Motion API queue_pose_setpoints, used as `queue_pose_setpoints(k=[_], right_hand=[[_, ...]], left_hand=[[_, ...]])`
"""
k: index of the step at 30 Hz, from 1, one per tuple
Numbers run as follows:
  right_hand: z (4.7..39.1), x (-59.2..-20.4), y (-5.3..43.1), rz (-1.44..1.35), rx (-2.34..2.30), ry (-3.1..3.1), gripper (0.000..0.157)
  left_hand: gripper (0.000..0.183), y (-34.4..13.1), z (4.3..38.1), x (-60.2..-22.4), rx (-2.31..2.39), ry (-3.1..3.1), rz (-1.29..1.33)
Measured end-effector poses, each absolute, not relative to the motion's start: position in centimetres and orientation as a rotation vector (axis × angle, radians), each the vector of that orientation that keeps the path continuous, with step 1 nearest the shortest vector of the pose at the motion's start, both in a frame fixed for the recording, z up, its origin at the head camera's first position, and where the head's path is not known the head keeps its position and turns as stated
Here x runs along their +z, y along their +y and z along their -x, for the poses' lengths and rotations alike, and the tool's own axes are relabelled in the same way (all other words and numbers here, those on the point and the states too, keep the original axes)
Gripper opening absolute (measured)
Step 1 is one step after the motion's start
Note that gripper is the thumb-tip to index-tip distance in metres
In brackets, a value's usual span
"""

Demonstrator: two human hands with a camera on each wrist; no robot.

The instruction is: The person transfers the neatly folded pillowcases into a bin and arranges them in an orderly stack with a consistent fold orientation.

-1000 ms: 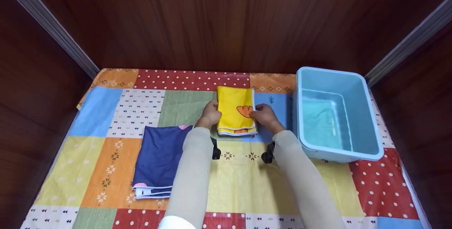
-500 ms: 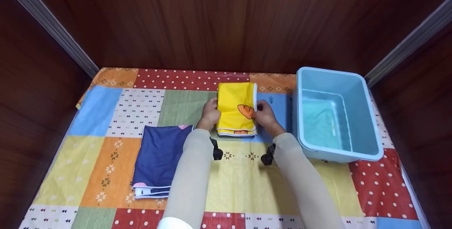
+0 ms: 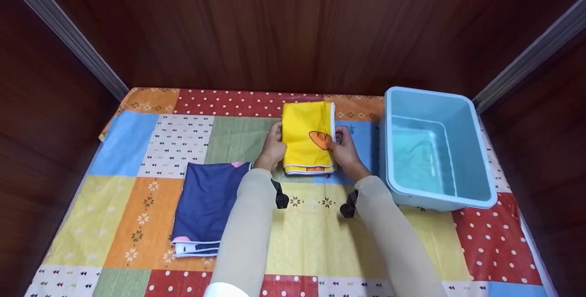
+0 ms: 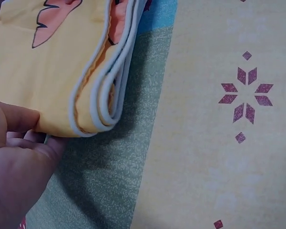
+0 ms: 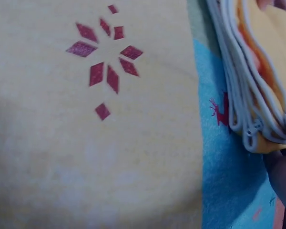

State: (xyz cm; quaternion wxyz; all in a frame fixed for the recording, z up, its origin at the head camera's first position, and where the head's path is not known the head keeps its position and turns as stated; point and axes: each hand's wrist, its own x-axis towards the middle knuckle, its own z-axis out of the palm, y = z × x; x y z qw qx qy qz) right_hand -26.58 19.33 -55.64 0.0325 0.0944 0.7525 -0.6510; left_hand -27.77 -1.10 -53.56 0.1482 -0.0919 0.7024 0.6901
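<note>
A folded yellow cloth point(image 3: 303, 121) with white edging and an orange print lies between both hands near the back of the table. On its left side my left hand point(image 3: 272, 148) pinches the folded layers, thumb on top and fingers underneath. My right hand point(image 3: 346, 151) grips the opposite side, its thumb beside the orange print. The left wrist view shows the stacked, rounded folds of the cloth point(image 4: 57, 81) just beyond the left thumb. In the right wrist view the white-edged layers point(image 5: 243, 81) are bunched at the right edge, where most of the right hand is cut off.
A folded navy cloth point(image 3: 208, 201) with pink spots lies at front left, partly behind the left sleeve. A light blue plastic tub point(image 3: 463, 150) stands on the right. The patchwork tablecloth point(image 3: 316, 237) covers the table, with dark wooden panels point(image 3: 256, 27) around it.
The yellow cloth has shifted slightly away from me, and more of its right white edge shows. Both hands keep their hold on its sides. The navy cloth and tub have stayed put.
</note>
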Motion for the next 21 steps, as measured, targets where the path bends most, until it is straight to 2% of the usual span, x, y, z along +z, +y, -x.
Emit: queue_pose_setpoints(k=[2, 5, 13, 16, 21], right_hand=[[26.55, -55.65, 19.3, -0.28, -2.0, 2.299, 0.023], [26.45, -55.57, 19.21, -0.243, -1.98, 2.276, 0.035], [26.08, -55.96, 19.11, -0.046, -1.862, 2.328, 0.089], [25.91, -56.05, 19.29, -0.012, -1.816, 2.37, 0.095], [25.86, -55.76, 19.61, 0.026, -1.751, 2.391, 0.093]], left_hand=[[0.085, -1.02, 27.76, -53.57, 1.971, 2.017, 0.255], [0.085, -0.86, 27.67, -53.53, 1.922, 2.036, 0.234], [0.102, -0.45, 27.41, -53.57, 1.838, 2.115, 0.142], [0.105, -0.38, 27.34, -53.63, 1.804, 2.126, 0.135], [0.1, -0.46, 27.36, -53.92, 1.777, 2.138, 0.114]])
